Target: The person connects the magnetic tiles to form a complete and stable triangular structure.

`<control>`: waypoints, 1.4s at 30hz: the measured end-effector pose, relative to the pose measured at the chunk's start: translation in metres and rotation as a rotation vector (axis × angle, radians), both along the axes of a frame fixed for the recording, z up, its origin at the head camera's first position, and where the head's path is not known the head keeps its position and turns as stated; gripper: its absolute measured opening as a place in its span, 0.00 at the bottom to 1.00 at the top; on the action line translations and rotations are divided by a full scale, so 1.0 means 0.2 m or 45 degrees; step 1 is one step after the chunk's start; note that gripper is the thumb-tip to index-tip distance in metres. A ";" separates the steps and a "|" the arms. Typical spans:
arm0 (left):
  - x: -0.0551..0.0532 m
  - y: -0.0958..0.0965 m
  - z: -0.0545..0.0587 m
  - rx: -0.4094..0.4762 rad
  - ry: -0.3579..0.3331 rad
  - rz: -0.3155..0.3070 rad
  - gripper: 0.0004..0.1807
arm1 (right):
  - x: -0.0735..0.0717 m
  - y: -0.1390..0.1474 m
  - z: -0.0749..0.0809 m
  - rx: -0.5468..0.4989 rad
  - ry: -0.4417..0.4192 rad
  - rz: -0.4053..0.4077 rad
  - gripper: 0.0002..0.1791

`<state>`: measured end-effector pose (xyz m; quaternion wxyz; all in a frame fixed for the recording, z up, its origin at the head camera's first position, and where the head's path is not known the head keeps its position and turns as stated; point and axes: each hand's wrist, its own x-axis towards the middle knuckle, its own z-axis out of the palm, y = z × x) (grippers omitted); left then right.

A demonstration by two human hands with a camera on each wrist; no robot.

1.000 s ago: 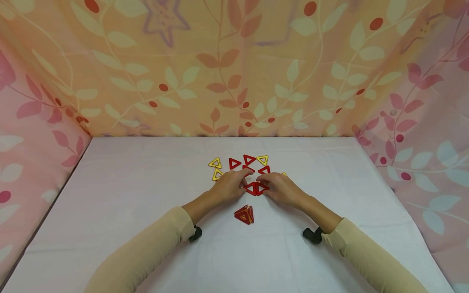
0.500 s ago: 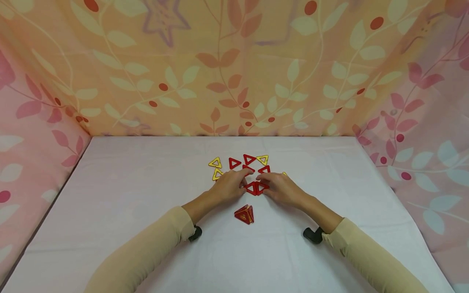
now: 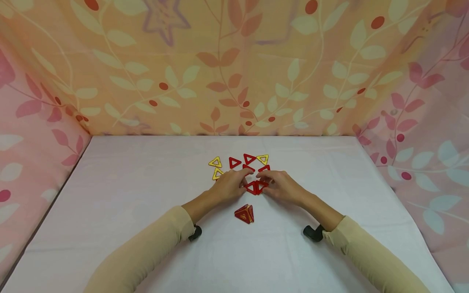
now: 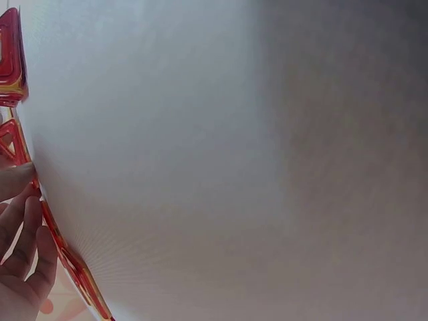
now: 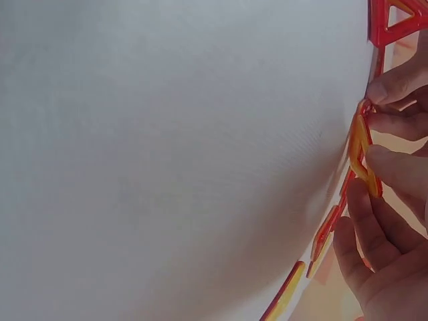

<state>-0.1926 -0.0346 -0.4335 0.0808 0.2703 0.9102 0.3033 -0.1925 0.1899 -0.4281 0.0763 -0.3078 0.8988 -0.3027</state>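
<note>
In the head view, two red triangular magnetic tiles stand side by side with their straight edges together. My left hand (image 3: 229, 185) holds the left red tile (image 3: 250, 188) at its outer corner, between thumb and fingers. Opposite it, my right hand (image 3: 282, 186) pinches the right red tile (image 3: 261, 187). The right wrist view shows this tile (image 5: 358, 150) tilted up off the table between the right thumb and fingertips. Just beyond the hands lie more red tiles (image 3: 248, 169), partly covered by fingers.
Nearer the body sits a small stack or pyramid of red tiles (image 3: 244, 214). Yellow triangular tiles (image 3: 215, 162) lie at the back left, and another yellow tile (image 3: 262, 159) is at the back right beside a red tile (image 3: 249, 158). A white cloth (image 3: 146, 183) covers the table.
The right hand has shifted very slightly, and the right red tile with it. The left hand and the other tiles look unmoved.
</note>
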 end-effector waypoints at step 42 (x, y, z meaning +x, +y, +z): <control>-0.01 -0.01 -0.01 0.028 0.022 -0.010 0.29 | -0.03 -0.04 -0.02 -0.018 -0.055 -0.023 0.17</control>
